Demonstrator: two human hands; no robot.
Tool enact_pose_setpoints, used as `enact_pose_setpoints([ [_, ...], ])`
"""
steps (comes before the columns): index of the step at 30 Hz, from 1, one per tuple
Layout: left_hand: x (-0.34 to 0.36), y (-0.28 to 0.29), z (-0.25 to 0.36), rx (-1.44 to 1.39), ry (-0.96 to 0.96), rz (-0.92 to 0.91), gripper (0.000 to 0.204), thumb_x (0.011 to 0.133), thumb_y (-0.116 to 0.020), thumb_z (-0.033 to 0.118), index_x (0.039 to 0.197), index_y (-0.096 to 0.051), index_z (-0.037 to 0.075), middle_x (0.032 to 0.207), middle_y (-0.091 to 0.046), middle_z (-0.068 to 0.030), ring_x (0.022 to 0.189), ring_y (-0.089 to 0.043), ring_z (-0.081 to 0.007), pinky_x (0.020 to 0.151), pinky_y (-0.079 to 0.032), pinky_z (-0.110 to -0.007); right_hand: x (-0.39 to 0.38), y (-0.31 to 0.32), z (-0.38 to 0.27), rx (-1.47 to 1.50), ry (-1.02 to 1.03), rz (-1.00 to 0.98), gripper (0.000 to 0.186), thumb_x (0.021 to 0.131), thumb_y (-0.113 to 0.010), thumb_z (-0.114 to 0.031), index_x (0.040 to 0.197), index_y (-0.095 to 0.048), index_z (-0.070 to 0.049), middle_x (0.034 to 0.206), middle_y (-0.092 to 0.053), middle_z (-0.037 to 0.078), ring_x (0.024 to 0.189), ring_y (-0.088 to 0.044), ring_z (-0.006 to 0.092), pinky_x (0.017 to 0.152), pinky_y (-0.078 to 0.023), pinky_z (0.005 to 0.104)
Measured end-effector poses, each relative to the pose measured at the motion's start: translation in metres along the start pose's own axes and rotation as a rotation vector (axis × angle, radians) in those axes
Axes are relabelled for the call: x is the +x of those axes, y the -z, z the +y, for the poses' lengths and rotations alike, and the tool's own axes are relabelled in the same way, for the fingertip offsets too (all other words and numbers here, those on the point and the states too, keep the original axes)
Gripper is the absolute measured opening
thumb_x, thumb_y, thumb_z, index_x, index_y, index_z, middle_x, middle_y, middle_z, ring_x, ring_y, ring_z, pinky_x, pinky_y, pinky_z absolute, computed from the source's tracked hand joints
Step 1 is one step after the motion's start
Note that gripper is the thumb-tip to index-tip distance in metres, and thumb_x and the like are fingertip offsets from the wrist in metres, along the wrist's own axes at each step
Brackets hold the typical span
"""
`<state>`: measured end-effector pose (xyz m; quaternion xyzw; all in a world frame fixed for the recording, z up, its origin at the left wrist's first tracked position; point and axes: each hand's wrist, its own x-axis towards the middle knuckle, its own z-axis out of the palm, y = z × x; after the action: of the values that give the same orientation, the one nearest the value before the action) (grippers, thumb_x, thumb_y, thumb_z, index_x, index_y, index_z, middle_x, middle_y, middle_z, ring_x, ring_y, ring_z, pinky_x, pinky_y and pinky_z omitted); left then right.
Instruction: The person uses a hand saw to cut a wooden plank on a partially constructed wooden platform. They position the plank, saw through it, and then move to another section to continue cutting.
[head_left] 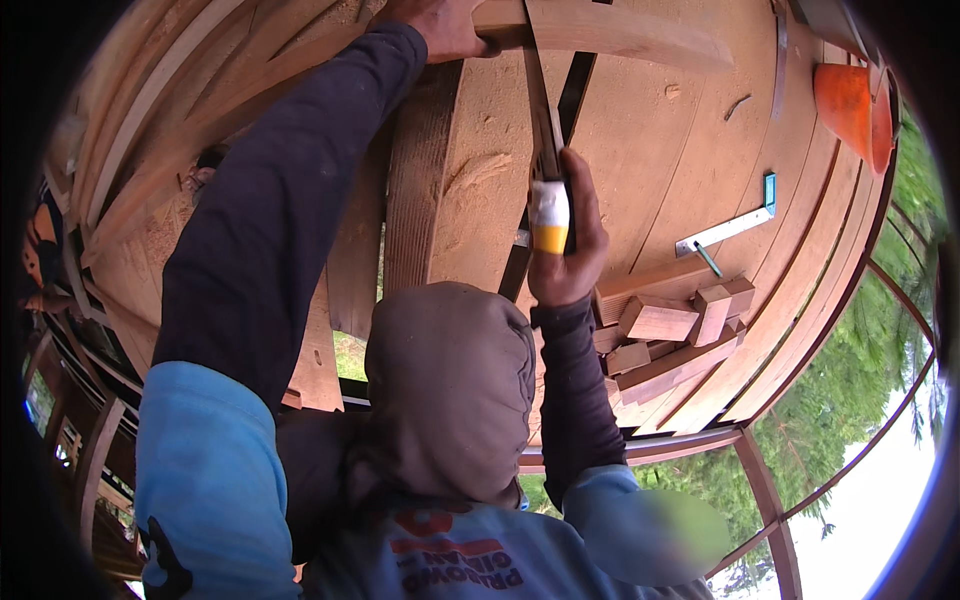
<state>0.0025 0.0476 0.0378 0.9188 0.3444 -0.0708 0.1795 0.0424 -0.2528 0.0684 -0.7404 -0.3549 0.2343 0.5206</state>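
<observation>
At the top, my left hand (pixel 435 28) grips a long pale wooden piece (pixel 630 38) lying across the planks. My right hand (pixel 568 225) is closed round the white-and-yellow handle (pixel 549 215) of a hand saw, whose long narrow blade (pixel 542 110) runs up to that piece and crosses it near my left hand. Right of my right hand, a metal try square (pixel 722 228) with a teal end lies on the boards, a thin teal pencil or marker (pixel 708 258) against it.
Short cut blocks (pixel 660 319) are piled on the plank surface (pixel 640 150) at right. An orange container (pixel 850 110) sits at upper right. Long curved timber strips (pixel 150 120) lie at left. Dark gaps split the planks. Part of another person (pixel 42 250) shows at far left.
</observation>
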Motion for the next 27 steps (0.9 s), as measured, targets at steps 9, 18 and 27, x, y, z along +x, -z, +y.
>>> enact_pose_setpoints([
  [9, -0.008, 0.0, 0.001, -0.018, 0.003, -0.002, 0.056, 0.069, -0.081, 0.051, 0.102, -0.072, 0.006, 0.103, -0.074, -0.0232, 0.098, -0.07, -0.042, 0.085, -0.056, -0.05, -0.147, 0.063, -0.027, 0.014, -0.153, -0.044, 0.063, 0.089, -0.072, -0.005, 0.148, -0.049, 0.002, 0.135, -0.063, 0.029, 0.122, -0.068, 0.0338, 0.104, -0.052, 0.0392],
  [18, -0.01, -0.001, 0.003, -0.025, -0.017, 0.022, 0.055, 0.07, -0.08, 0.051, 0.098, -0.071, 0.005, 0.097, -0.073, -0.0235, 0.094, -0.07, -0.0433, 0.084, -0.056, -0.051, 0.0, 0.0, 0.0, 0.076, -0.072, -0.096, 0.057, 0.094, -0.066, -0.007, 0.147, -0.049, 0.002, 0.131, -0.067, 0.026, 0.111, -0.072, 0.0293, 0.092, -0.055, 0.0338],
  [27, -0.004, -0.012, 0.001, -0.04, -0.03, 0.092, 0.059, 0.068, -0.081, 0.05, 0.105, -0.073, 0.005, 0.106, -0.073, -0.0251, 0.102, -0.069, -0.044, 0.09, -0.054, -0.051, -0.046, 0.019, -0.002, -0.078, -0.156, -0.045, 0.056, 0.096, -0.057, -0.017, 0.146, -0.051, 0.006, 0.138, -0.064, 0.023, 0.126, -0.063, 0.0273, 0.108, -0.047, 0.0383],
])
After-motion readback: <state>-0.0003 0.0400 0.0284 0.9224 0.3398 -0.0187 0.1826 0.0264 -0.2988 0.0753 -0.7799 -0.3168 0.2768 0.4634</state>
